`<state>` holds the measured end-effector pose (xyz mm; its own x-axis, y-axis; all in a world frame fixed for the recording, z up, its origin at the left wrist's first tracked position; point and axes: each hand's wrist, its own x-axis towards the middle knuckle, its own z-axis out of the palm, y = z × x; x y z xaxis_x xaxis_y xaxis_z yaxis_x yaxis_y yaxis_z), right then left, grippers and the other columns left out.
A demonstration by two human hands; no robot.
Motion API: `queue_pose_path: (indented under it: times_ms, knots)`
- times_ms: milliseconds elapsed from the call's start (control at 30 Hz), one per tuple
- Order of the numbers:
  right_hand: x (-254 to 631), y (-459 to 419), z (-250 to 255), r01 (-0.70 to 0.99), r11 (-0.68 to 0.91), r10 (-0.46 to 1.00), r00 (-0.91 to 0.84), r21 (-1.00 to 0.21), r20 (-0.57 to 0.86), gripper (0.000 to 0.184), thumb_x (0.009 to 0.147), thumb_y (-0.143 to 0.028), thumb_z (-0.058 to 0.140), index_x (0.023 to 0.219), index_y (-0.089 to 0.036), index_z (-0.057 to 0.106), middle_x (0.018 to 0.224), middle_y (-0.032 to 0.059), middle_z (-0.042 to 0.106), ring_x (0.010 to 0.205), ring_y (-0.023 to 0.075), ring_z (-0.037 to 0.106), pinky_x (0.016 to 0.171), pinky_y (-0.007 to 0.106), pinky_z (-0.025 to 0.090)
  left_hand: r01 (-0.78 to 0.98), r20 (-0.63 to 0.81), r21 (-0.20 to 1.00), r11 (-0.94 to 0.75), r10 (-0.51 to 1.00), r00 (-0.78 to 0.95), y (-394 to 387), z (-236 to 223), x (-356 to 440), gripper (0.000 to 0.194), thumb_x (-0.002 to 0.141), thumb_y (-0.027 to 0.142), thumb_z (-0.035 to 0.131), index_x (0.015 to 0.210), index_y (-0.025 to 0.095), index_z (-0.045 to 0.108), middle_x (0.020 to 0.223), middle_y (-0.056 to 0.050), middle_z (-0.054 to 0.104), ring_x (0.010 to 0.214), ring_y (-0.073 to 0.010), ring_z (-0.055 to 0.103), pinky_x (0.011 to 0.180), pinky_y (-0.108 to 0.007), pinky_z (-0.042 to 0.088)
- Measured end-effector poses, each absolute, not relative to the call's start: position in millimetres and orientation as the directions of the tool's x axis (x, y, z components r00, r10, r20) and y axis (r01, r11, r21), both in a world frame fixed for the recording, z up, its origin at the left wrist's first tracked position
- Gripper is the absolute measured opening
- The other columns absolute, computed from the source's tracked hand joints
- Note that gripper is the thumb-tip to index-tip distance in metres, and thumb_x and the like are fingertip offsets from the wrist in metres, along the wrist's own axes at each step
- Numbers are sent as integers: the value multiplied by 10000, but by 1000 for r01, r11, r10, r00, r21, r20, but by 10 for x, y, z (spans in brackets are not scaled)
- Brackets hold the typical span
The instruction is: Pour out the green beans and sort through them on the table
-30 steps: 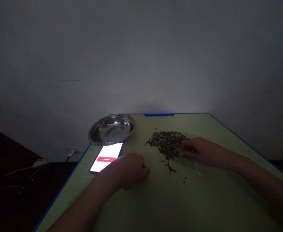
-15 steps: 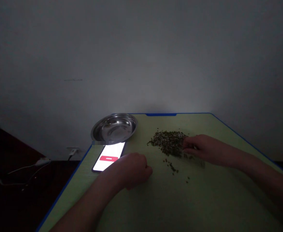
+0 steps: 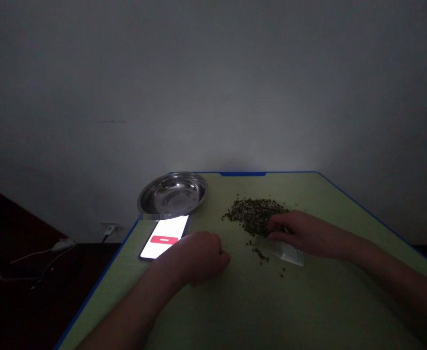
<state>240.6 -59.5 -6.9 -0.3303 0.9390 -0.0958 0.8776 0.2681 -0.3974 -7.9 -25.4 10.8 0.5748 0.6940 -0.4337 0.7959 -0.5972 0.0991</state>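
A spread pile of small dark green and brown beans or seeds (image 3: 251, 211) lies on the light green table (image 3: 231, 311), with a few stray ones nearer me. At its right edge my right hand (image 3: 289, 228) is closed in a pinch on a small clear plastic bag (image 3: 282, 250). The bag lies low and slanted, its far end by the pile; whether anything is inside I cannot tell. My left hand (image 3: 206, 257) rests on the table as a loose fist, left of the stray seeds. Nothing shows in it, though its palm is hidden.
A shiny steel bowl (image 3: 173, 194) stands at the back left. In front of it lies a lit phone (image 3: 165, 236), partly covered by my left forearm. A grey wall (image 3: 213, 97) rises behind the table's blue edge. White cables (image 3: 62, 244) hang at the far left.
My right hand has moved slightly left and toward me, along the pile's edge. The clear bag, blurred before, now shows plainly below it. My left hand has not moved.
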Motion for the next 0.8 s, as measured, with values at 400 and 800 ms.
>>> queue_pose_path:
  times_ms: [400,800]
  knots:
    - [2374,-485,-110,915,269,954,-295,-302,-43,237,862,-400,491,787,-213,616,678,21,631,586,148,522,516,280,300,796,-419,126,-591,696,583,-262,111,-83,425,826,332,334,811,108,694,797,-155,689,641,-202,617,534,-298,432]
    - [2100,-306,-57,845,404,902,-432,-350,-2,144,827,-314,561,789,-206,648,732,17,658,646,147,551,579,266,348,818,-450,146,-557,699,556,-268,158,-66,403,814,309,345,734,110,686,649,-120,664,510,-161,558,482,-271,389]
